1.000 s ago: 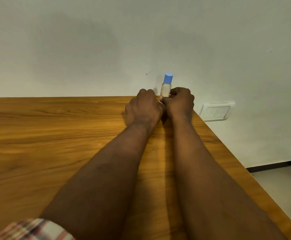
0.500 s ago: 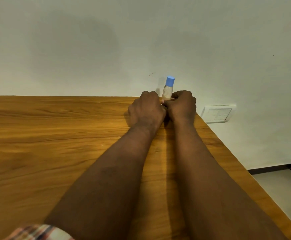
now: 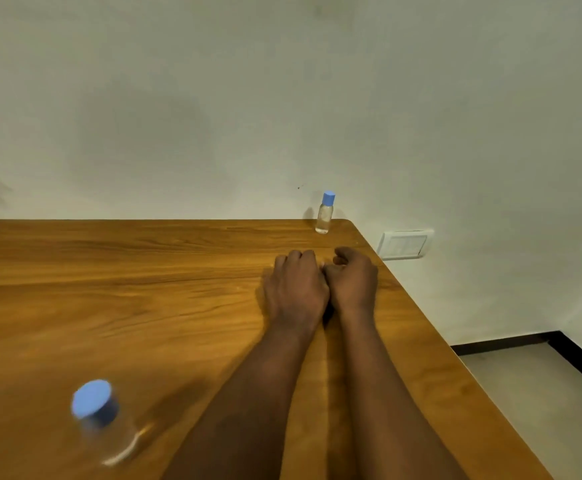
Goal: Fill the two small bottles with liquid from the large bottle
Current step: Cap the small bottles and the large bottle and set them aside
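The left hand and right hand are rested knuckles-up on the table, side by side, with fingers curled and nothing seen held. One capped small bottle is stood upright just beyond the knuckles, untouched, probably parked clear of the working space. The capped large bottle, blurred, is stood well back and left of the left hand. No second small bottle is seen.

small bottle: clear, with a light blue cap
large bottle: clear too, blue cap
your table: warm brown with darker wood grain
wall you face: plain off-white
switch plate: white
skirting: black
floor: pale beige
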Motion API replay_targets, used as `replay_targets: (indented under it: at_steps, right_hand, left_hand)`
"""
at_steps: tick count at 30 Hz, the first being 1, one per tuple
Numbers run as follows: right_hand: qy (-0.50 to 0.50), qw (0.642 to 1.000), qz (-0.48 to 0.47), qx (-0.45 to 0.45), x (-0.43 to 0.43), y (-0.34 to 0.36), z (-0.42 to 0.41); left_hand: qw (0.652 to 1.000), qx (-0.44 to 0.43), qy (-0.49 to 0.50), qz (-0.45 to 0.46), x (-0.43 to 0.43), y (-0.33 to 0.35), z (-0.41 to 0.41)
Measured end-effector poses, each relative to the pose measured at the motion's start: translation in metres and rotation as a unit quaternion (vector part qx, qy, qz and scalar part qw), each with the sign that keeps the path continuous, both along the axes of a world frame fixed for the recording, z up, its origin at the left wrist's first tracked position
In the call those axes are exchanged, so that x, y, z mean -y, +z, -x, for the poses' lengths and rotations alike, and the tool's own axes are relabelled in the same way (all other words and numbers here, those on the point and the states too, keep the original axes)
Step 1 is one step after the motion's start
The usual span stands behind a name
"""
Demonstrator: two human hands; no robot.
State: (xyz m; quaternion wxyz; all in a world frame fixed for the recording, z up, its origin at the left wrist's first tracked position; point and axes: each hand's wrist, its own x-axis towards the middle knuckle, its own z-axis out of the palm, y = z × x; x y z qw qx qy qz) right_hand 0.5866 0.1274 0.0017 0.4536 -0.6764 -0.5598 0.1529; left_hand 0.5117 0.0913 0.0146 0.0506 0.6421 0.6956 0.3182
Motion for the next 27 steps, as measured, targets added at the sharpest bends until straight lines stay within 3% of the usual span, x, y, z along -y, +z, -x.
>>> replay_targets:
  at_steps: [13,27]
  right_hand:
    - [0.051,0.998,0.01,-0.035,0.191,0.006,0.035]
    - [0.126,0.989,0.036,-0.067,0.275,0.008,0.141]
  left_hand:
    - [0.998,0.053,-0.038,-0.018,0.189,-0.002,0.04]
    - [0.967,0.21,0.125,-0.067,0.288,-0.001,0.135]
